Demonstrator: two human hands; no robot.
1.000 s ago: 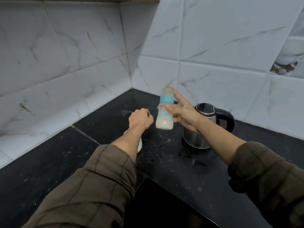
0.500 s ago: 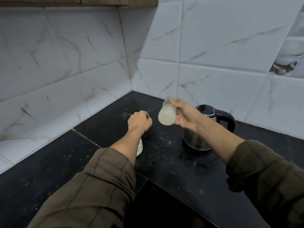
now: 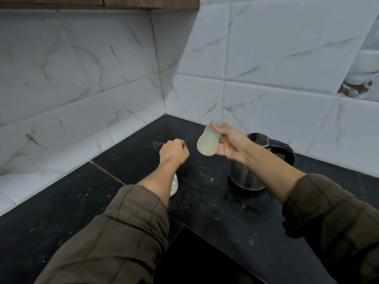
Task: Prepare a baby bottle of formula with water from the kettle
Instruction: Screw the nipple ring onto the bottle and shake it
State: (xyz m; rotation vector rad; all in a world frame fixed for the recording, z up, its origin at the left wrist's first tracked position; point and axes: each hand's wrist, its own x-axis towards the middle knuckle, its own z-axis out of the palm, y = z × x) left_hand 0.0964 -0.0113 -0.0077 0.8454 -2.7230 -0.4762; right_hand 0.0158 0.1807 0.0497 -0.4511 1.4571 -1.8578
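My right hand grips a baby bottle with milky liquid and a teal ring, tipped so its base faces me, above the black counter. The bottle is blurred. Just behind my right wrist stands a steel kettle with a black lid and handle. My left hand is a closed fist held over the counter, left of the bottle, with nothing visible in it. A white container peeks out from under my left forearm, mostly hidden.
White marble tiles form the corner walls behind the counter. A wooden cabinet edge runs along the top. Powder specks and wet rings lie on the counter by the kettle. The counter's inner edge drops away below.
The bottle went from upright to tipped with its base toward me, moving in my right hand. My left fist stayed about where it was.
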